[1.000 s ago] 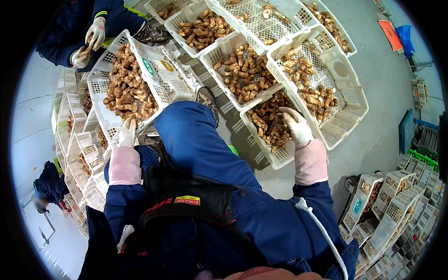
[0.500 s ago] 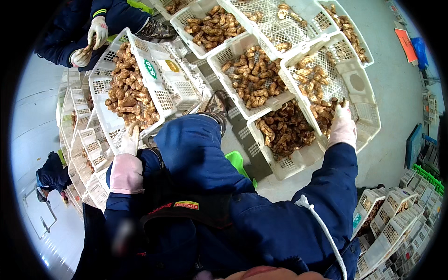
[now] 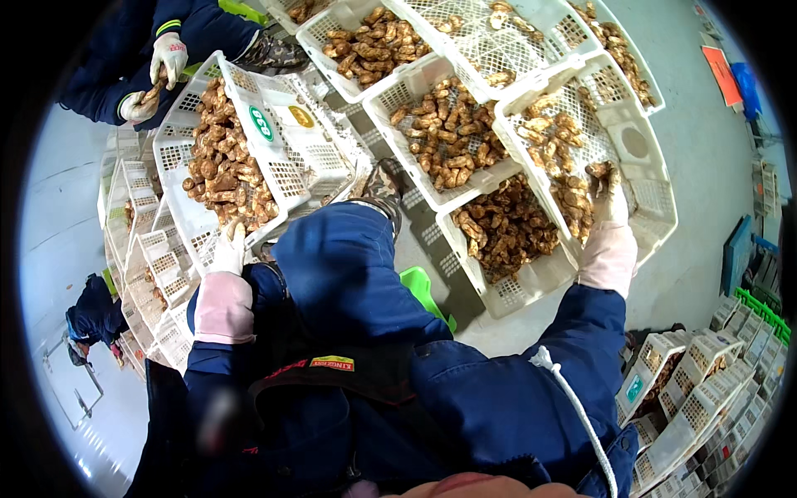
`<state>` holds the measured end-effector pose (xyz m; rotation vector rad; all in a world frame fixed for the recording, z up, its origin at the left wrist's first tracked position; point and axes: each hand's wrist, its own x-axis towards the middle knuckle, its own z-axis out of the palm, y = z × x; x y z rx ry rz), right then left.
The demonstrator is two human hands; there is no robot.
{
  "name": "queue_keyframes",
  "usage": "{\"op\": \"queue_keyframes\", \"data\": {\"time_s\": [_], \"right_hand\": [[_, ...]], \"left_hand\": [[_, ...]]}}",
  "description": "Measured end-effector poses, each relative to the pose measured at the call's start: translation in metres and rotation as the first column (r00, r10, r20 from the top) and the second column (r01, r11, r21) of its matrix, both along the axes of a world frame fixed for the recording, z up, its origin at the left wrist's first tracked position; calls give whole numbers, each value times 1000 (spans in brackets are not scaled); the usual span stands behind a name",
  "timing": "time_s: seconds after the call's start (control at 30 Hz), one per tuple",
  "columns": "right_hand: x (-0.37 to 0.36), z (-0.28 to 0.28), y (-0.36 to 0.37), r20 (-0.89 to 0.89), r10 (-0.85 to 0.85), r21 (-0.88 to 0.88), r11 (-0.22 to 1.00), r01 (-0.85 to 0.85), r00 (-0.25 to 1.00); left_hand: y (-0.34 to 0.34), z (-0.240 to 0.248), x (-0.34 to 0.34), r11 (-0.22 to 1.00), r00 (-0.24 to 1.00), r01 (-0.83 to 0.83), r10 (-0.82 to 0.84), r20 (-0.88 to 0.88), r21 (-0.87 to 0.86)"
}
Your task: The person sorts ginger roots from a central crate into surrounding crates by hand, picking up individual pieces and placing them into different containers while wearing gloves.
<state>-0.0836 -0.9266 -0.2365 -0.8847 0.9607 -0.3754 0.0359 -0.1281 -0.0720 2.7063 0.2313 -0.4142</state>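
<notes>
My right hand (image 3: 610, 199), in a whitish glove with a pink cuff, is closed round a brown mushroom (image 3: 598, 169). It is over the right-hand white crate (image 3: 646, 184), which has mushrooms (image 3: 558, 148) along its left side. My left hand (image 3: 226, 251), gloved alike, is at the near end of the tilted left crate (image 3: 176, 178), by its heap of mushrooms (image 3: 224, 166). Its fingers are drawn together; what they hold, if anything, is hidden.
More crates of mushrooms (image 3: 448, 133) stand ahead, one with darker mushrooms (image 3: 510, 228). A co-worker's gloved hands (image 3: 158, 75) hold a mushroom at upper left. Stacked crates (image 3: 154, 249) line the left side; others (image 3: 689, 390) are at lower right. A green plastic piece (image 3: 419, 289) is beside my knee.
My right hand has turned and drawn slightly back toward me, and the mushroom in it now shows clearly. My left hand has barely moved. The whole view has shifted slightly.
</notes>
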Motion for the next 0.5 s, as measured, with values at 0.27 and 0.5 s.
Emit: {"op": "queue_keyframes", "data": {"time_s": [0.27,0.5], "right_hand": [[-9,122,121,304,34,169,981,-90,952],[-3,161,158,359,143,134,970,-202,922]], "left_hand": [[22,-11,-8,1000,1000,-21,21,19,13],[24,-12,-10,997,999,-1,4,38,-77]]}}
